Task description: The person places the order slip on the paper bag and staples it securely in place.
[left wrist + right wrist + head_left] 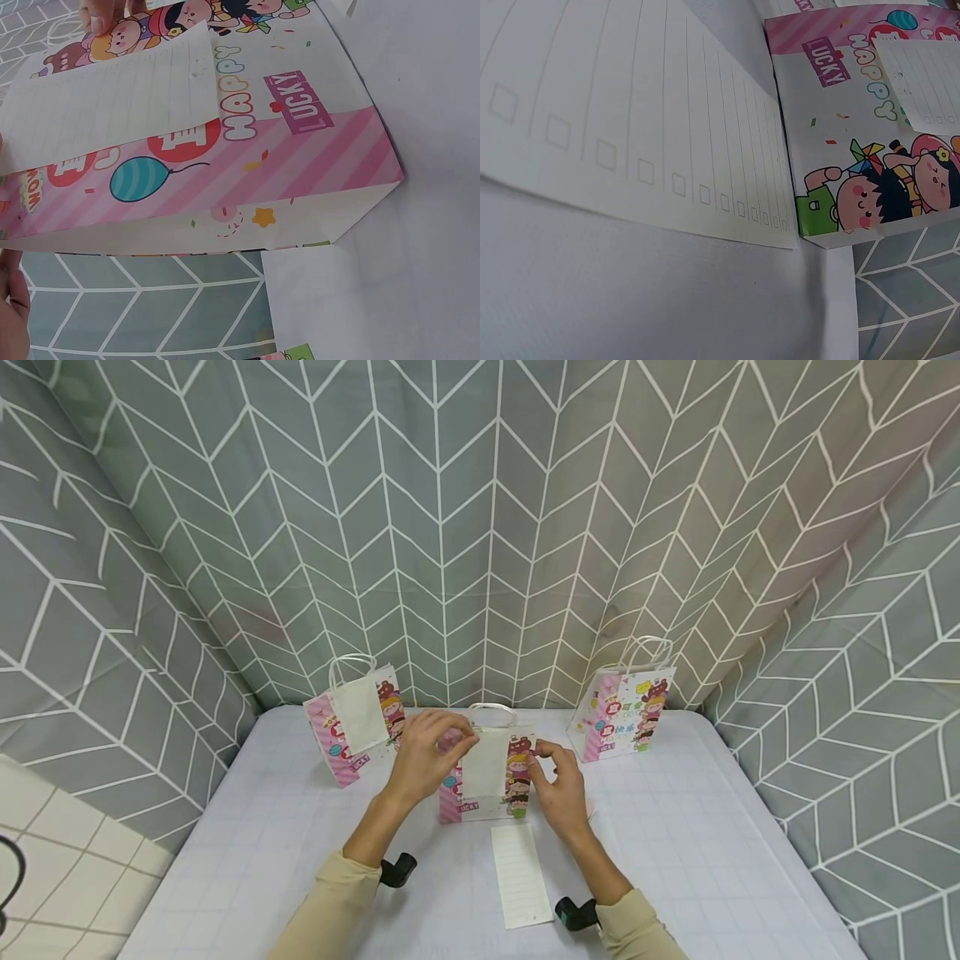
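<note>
A small printed paper gift bag (450, 810) with white handles stands upright in the middle of the table, a lined paper sheet (483, 764) against its front. My left hand (429, 758) pinches at the sheet's upper left corner; whether the bag's rim is between the fingertips too is hard to tell. On the bag's right edge, my right hand (558, 785) grips with the thumb on the printed front. In the left wrist view the sheet (112, 105) lies over the bag's print, beside a blue balloon picture. Another lined sheet (652, 112) lies flat before the bag.
At the back left stands a matching gift bag (341, 756) with a sheet on its front. A third bag (626, 718) at the back right shows its bare printed front. Behind the white-covered table (247, 860) hangs a grey patterned curtain (480, 568).
</note>
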Demonstrator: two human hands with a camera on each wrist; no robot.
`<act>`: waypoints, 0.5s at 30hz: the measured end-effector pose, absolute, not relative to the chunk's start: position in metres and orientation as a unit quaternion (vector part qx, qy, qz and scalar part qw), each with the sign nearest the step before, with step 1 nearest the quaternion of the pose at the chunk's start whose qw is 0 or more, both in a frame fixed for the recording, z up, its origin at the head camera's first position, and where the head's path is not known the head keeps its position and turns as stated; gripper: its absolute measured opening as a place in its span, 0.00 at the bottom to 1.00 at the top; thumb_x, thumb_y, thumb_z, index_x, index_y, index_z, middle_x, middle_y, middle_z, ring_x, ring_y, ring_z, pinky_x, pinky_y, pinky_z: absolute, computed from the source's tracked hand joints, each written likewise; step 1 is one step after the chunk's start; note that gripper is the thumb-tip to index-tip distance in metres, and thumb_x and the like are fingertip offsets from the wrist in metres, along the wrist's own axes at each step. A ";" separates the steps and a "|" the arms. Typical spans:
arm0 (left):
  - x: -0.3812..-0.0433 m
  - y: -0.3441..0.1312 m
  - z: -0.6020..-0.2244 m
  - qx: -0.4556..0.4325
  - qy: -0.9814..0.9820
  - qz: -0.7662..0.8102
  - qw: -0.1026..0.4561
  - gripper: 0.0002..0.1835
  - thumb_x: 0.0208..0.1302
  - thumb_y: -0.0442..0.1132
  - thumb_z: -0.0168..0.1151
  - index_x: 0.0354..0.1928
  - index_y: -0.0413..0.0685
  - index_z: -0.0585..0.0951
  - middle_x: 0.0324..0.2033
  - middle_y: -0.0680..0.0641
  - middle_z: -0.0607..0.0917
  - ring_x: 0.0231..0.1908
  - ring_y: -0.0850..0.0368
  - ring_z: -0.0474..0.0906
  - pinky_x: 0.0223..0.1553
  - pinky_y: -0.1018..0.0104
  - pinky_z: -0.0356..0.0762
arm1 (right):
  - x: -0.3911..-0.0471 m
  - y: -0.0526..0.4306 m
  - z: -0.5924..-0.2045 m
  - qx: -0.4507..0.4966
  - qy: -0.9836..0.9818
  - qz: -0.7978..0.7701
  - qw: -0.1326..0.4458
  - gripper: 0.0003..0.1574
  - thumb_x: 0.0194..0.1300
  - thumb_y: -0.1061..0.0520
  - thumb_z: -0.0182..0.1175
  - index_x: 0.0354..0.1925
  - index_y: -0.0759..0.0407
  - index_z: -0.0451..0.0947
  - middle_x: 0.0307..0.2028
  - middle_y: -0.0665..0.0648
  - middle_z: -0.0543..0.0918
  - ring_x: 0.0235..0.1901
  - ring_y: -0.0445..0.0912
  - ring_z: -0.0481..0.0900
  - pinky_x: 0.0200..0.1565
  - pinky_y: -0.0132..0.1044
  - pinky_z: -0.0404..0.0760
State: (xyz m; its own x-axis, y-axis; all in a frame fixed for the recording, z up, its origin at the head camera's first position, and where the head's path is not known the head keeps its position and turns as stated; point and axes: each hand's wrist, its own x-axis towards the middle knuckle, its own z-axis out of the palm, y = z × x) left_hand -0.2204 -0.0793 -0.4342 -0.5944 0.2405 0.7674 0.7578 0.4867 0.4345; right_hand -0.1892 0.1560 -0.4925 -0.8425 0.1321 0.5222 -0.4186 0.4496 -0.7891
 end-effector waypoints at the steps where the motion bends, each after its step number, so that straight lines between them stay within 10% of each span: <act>1: -0.221 -0.079 -0.435 -0.311 -0.798 -0.400 0.325 0.08 0.57 0.41 0.76 0.35 0.55 0.85 0.40 0.55 0.88 0.48 0.54 0.79 0.51 0.52 0.64 | -0.189 0.156 -0.493 0.089 -0.808 0.517 0.266 0.08 0.66 0.60 0.66 0.43 0.58 0.80 0.53 0.57 0.85 0.50 0.50 0.75 0.47 0.43 0.66; 15: -0.223 -0.078 -0.436 -0.295 -0.789 -0.413 0.345 0.11 0.56 0.40 0.77 0.37 0.51 0.82 0.33 0.54 0.88 0.40 0.56 0.82 0.49 0.52 0.64 | -0.188 0.153 -0.491 0.089 -0.810 0.515 0.265 0.07 0.65 0.61 0.65 0.43 0.57 0.80 0.52 0.57 0.85 0.50 0.50 0.75 0.47 0.43 0.67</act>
